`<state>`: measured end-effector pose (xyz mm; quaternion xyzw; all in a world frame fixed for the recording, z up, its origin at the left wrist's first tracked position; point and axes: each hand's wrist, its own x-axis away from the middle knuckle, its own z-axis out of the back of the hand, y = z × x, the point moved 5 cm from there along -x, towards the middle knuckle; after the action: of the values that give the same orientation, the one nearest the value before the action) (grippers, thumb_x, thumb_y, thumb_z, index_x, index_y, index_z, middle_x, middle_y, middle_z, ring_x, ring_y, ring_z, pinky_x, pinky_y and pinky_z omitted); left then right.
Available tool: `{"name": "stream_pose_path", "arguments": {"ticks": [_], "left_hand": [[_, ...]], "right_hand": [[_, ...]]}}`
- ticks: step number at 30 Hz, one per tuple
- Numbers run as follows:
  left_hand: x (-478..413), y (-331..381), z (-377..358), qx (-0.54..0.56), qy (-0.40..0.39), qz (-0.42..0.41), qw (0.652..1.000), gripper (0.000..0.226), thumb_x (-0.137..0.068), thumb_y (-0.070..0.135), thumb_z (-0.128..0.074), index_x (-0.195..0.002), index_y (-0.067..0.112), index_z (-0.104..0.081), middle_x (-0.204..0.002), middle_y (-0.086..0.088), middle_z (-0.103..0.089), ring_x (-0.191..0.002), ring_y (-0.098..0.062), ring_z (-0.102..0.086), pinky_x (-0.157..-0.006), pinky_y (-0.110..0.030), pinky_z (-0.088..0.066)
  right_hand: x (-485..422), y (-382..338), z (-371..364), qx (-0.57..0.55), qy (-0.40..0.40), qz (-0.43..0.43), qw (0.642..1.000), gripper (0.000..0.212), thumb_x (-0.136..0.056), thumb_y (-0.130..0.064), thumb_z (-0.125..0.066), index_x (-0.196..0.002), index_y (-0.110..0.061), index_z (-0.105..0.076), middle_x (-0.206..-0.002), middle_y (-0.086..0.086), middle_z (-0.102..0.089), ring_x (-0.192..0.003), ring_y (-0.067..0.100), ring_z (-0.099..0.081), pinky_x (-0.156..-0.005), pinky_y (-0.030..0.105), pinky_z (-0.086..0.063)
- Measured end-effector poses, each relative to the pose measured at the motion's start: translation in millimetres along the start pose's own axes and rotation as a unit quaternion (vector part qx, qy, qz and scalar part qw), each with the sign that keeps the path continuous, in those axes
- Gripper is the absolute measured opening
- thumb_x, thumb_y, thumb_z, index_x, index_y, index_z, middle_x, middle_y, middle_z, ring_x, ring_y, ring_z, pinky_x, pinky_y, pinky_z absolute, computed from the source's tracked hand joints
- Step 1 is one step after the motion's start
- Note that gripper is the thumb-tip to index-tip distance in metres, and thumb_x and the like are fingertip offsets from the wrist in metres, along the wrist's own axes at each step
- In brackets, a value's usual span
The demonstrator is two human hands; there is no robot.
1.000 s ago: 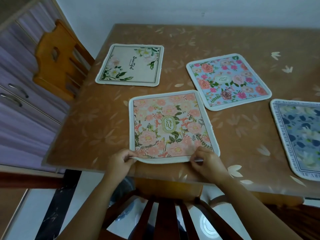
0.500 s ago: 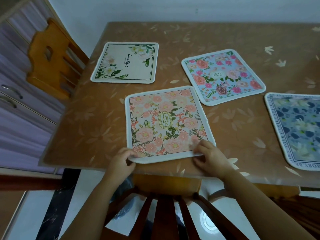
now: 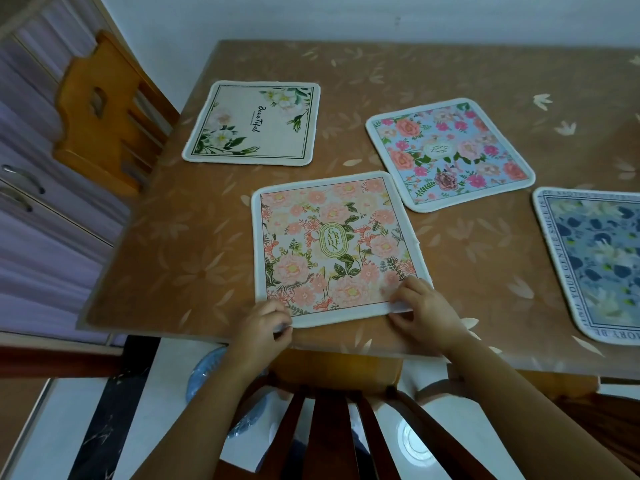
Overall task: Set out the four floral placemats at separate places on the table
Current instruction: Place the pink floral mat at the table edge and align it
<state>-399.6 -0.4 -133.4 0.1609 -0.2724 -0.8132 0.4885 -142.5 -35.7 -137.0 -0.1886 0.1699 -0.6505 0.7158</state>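
Four floral placemats lie apart on the brown table (image 3: 180,258). The peach "Garden" placemat (image 3: 336,247) is nearest the front edge. My left hand (image 3: 265,323) pinches its near left corner. My right hand (image 3: 424,313) pinches its near right corner, with the fingers over the mat's edge. A white "Beautiful" placemat (image 3: 252,124) lies at the back left. A light blue placemat with pink roses (image 3: 450,154) lies behind and to the right. A dark blue placemat (image 3: 599,261) is at the right, partly cut off by the frame.
An orange wooden chair (image 3: 104,116) stands at the table's left side, beside purple cabinet drawers (image 3: 31,216). A dark wooden chair back (image 3: 332,431) is below me at the front edge. The wall runs behind the table.
The peach placemat has been set flat on the table near the front edge. Both hands stay at its near corners.
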Motion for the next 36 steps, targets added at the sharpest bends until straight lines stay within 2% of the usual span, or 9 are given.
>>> {"name": "stream_pose_path", "arguments": {"ticks": [4,8,10,13,18,22,24,28,36], "left_hand": [[-1.4,-13.0,14.9,0.037,0.062,0.056,0.996,0.012,-0.070,-0.014,-0.064,-0.076,-0.004,-0.066,-0.087,-0.014,-0.064,-0.082,-0.023,-0.059,-0.073,-0.023,-0.046],[-0.2,-40.2,28.8,0.019,0.077,0.121,0.989,0.012,-0.073,-0.008,-0.065,-0.074,0.004,-0.063,-0.088,-0.007,-0.060,-0.083,-0.023,-0.058,-0.065,-0.010,-0.034],[0.1,-41.7,21.8,0.007,0.056,0.109,0.992,0.012,-0.073,-0.001,-0.069,-0.081,0.005,-0.064,-0.097,-0.006,-0.059,-0.094,-0.022,-0.054,-0.075,-0.015,-0.035],[0.3,-37.7,8.2,-0.022,0.040,0.103,0.994,0.029,-0.072,0.012,-0.075,-0.099,0.008,-0.064,-0.111,-0.003,-0.055,-0.108,-0.020,-0.044,-0.091,-0.024,-0.029],[-0.1,-34.7,7.6,-0.051,0.054,0.085,0.994,0.024,-0.069,0.004,-0.076,-0.091,0.004,-0.068,-0.106,-0.011,-0.061,-0.102,-0.030,-0.051,-0.086,-0.031,-0.036],[1.6,-33.2,7.7,-0.049,0.063,0.072,0.994,0.019,-0.067,0.001,-0.076,-0.084,0.003,-0.070,-0.102,-0.013,-0.063,-0.098,-0.032,-0.054,-0.082,-0.032,-0.039],[2.4,-32.8,8.7,-0.037,0.071,0.074,0.994,0.015,-0.068,0.000,-0.076,-0.081,0.003,-0.070,-0.102,-0.012,-0.063,-0.099,-0.030,-0.053,-0.081,-0.032,-0.039],[4.5,-33.7,8.8,-0.013,0.078,0.087,0.993,0.010,-0.070,-0.003,-0.073,-0.077,0.003,-0.070,-0.101,-0.012,-0.063,-0.099,-0.028,-0.053,-0.080,-0.030,-0.040],[5.6,-33.6,10.3,-0.027,0.066,0.082,0.994,0.016,-0.066,0.001,-0.077,-0.078,0.006,-0.067,-0.102,-0.011,-0.061,-0.100,-0.028,-0.052,-0.080,-0.032,-0.040]], "right_hand": [[0.0,-1.2,2.5,-0.002,0.009,0.007,1.000,0.016,-0.067,-0.003,-0.074,-0.079,-0.002,-0.062,-0.086,0.019,-0.061,-0.081,0.039,-0.057,-0.066,0.048,-0.053],[-0.8,-4.1,2.3,0.014,0.005,0.015,1.000,0.021,-0.063,-0.002,-0.076,-0.078,-0.003,-0.062,-0.083,0.019,-0.061,-0.078,0.039,-0.057,-0.060,0.047,-0.053],[-2.3,-5.3,1.4,0.023,-0.004,0.029,0.999,0.022,-0.061,-0.002,-0.077,-0.078,-0.003,-0.063,-0.083,0.019,-0.061,-0.077,0.038,-0.058,-0.059,0.047,-0.054],[-4.1,-7.1,2.2,0.049,-0.014,0.054,0.997,0.023,-0.058,-0.001,-0.078,-0.075,-0.003,-0.063,-0.079,0.019,-0.063,-0.071,0.037,-0.060,-0.055,0.044,-0.056],[-6.4,-14.5,2.0,0.079,-0.018,0.075,0.994,0.026,-0.048,0.007,-0.077,-0.067,-0.001,-0.060,-0.068,0.018,-0.063,-0.056,0.033,-0.060,-0.047,0.033,-0.054],[-9.2,-18.6,1.4,0.072,-0.021,0.063,0.995,0.024,-0.046,0.013,-0.073,-0.060,0.002,-0.057,-0.061,0.020,-0.060,-0.051,0.034,-0.058,-0.044,0.033,-0.052],[-11.4,-19.4,-0.1,0.060,-0.034,0.048,0.996,0.020,-0.050,0.015,-0.069,-0.062,0.004,-0.057,-0.063,0.023,-0.060,-0.055,0.037,-0.059,-0.048,0.036,-0.052],[-14.2,-12.9,-7.5,0.080,-0.076,0.007,0.994,0.011,-0.076,0.003,-0.051,-0.084,0.005,-0.058,-0.091,0.023,-0.060,-0.085,0.035,-0.055,-0.073,0.041,-0.044],[0.7,-17.6,-7.1,0.058,-0.084,-0.020,0.995,0.012,-0.073,-0.001,-0.052,-0.083,0.000,-0.060,-0.089,0.018,-0.061,-0.082,0.034,-0.056,-0.068,0.034,-0.042]]}}
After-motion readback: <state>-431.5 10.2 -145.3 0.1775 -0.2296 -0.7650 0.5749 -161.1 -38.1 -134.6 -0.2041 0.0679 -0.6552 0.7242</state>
